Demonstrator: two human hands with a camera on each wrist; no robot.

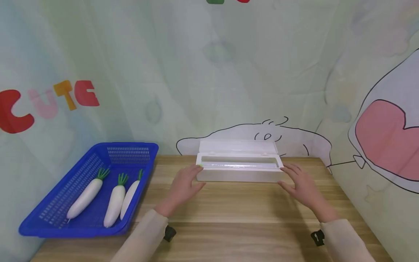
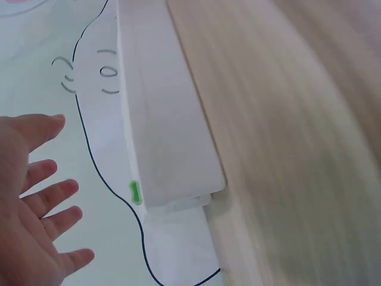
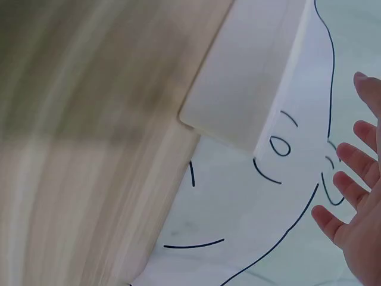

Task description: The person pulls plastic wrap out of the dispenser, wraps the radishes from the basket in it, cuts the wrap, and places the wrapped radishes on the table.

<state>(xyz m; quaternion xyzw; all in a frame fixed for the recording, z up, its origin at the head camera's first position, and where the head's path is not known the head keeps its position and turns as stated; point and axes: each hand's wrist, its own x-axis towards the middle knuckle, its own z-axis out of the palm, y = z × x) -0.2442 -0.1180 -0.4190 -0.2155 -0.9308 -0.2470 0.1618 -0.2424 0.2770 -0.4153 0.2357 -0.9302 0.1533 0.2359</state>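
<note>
A long white box [image 1: 240,176], which looks like a cling film dispenser, sits at the back of the table with its lid [image 1: 238,146] raised. Through its top slot a shiny pale roll [image 1: 239,165] shows. My left hand [image 1: 183,184] is at the box's left end, fingers spread, near a small green piece [image 2: 136,193] on its edge. At the opposite end my right hand [image 1: 302,184] is held the same way, thumb apart from the fingers. Neither hand grips anything; whether the fingertips touch the box I cannot tell.
To the left stands a blue plastic basket [image 1: 150,149] holding three white radishes [image 1: 86,198] with green tops. The wooden table [image 1: 235,207] ends against a printed cloth backdrop [image 1: 229,80], which also runs along the right side.
</note>
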